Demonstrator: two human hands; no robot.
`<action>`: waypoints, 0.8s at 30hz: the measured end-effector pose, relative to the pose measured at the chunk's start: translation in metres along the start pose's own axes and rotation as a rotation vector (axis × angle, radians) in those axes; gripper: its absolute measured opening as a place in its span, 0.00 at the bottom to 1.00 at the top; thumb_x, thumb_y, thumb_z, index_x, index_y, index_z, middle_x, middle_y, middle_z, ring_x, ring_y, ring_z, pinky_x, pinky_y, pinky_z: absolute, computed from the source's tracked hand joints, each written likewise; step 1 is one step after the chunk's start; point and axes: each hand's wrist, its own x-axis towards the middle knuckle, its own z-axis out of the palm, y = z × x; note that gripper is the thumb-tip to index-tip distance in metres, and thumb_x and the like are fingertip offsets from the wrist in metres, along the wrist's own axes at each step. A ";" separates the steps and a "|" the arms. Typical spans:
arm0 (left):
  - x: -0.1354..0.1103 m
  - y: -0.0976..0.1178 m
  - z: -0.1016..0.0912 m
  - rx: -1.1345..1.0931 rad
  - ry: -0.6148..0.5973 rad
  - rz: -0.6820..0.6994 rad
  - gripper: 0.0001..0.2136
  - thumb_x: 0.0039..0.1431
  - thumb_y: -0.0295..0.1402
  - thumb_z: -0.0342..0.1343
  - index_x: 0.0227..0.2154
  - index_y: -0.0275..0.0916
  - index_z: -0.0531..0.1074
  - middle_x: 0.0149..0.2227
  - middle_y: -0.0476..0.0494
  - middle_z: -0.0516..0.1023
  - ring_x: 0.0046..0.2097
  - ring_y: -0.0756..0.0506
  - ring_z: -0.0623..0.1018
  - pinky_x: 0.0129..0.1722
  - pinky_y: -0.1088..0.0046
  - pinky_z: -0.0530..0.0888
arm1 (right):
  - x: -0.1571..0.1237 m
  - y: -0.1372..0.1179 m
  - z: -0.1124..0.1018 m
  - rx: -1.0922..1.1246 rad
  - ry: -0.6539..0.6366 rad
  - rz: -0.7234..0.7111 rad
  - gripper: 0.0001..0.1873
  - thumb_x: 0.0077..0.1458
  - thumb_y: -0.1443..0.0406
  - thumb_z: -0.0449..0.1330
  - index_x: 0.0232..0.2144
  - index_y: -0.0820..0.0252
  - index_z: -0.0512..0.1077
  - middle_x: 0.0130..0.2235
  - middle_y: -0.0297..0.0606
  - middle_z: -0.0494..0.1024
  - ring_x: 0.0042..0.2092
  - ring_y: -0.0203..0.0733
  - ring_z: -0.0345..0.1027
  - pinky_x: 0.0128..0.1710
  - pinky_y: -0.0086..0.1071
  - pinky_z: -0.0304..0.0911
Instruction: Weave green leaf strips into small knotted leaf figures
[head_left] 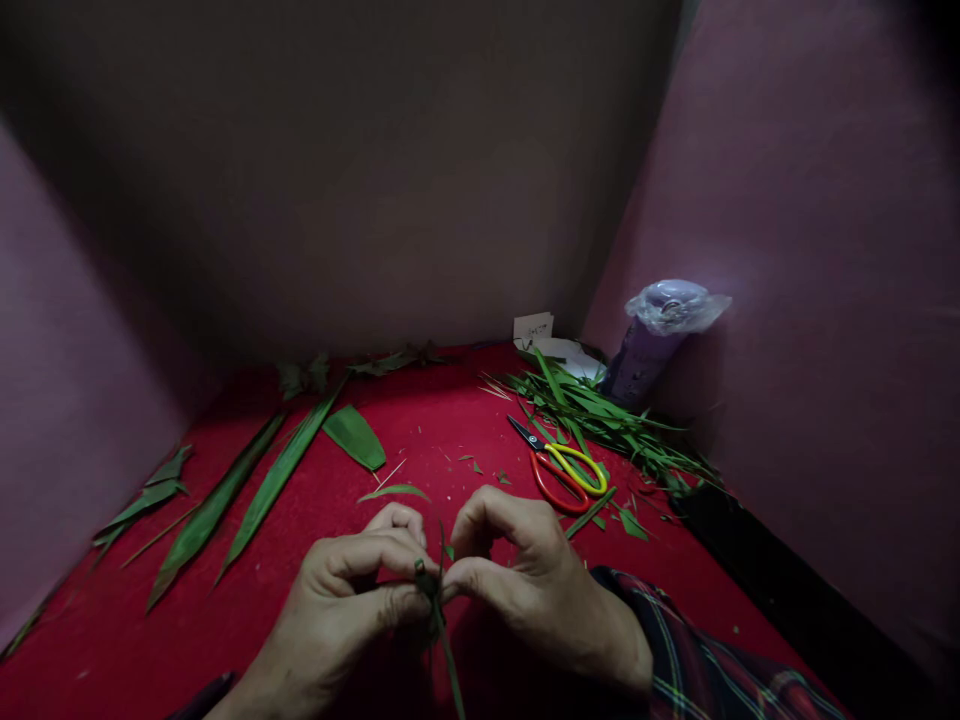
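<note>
In the head view I am watching a small dark green leaf piece (427, 585) sitting at the near middle of the scene, between the two hands and above the red cloth (135, 640). Its long axis is running far to near: a thin strand (442, 545) is pointing to the far side, and a leaf strip (451, 670) is hanging nearward, leaning slightly right. The left hand (345, 590) is pinching the piece, thumb and forefinger clamped on it. The right hand (540, 585) is holding its thumb tip at the piece's right side; whether thumb and forefinger are closing on it, I cannot tell. For edges, I am noting the left wall (67, 400) and right wall (810, 300) flanking the cloth, and a dark panel (375, 200) standing across the far side. Scissors (534, 440) are lying just beyond the right hand, blades pointing far left, with a leaf heap (600, 410) crowding the far right. Leftward, cloth is stretching between the left hand and two long leaves (281, 480), giving wider room.
</note>
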 end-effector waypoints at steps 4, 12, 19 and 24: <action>-0.001 -0.003 -0.001 0.056 0.021 0.043 0.05 0.45 0.29 0.64 0.17 0.40 0.77 0.23 0.48 0.69 0.35 0.45 0.66 0.37 0.72 0.65 | 0.001 0.001 0.001 -0.068 0.023 -0.039 0.07 0.48 0.73 0.64 0.24 0.61 0.70 0.24 0.29 0.72 0.27 0.33 0.65 0.29 0.26 0.60; 0.000 -0.005 0.003 -0.092 0.103 -0.081 0.06 0.47 0.31 0.64 0.20 0.38 0.74 0.23 0.53 0.66 0.25 0.52 0.64 0.25 0.80 0.63 | 0.002 -0.006 0.003 -0.059 -0.061 -0.005 0.06 0.55 0.73 0.57 0.27 0.62 0.71 0.26 0.31 0.73 0.30 0.32 0.66 0.32 0.26 0.60; -0.004 -0.013 0.003 0.047 0.202 0.017 0.02 0.47 0.31 0.65 0.23 0.40 0.78 0.26 0.51 0.70 0.30 0.50 0.68 0.29 0.78 0.66 | 0.001 -0.011 0.005 -0.068 -0.062 0.089 0.05 0.53 0.70 0.59 0.26 0.62 0.70 0.25 0.31 0.71 0.29 0.33 0.65 0.32 0.26 0.60; -0.004 -0.014 0.002 0.199 0.184 0.122 0.03 0.49 0.31 0.63 0.23 0.41 0.78 0.24 0.50 0.71 0.30 0.49 0.70 0.30 0.77 0.67 | 0.002 -0.008 0.007 -0.089 -0.081 0.111 0.07 0.54 0.65 0.60 0.25 0.62 0.70 0.25 0.31 0.71 0.29 0.33 0.63 0.30 0.26 0.59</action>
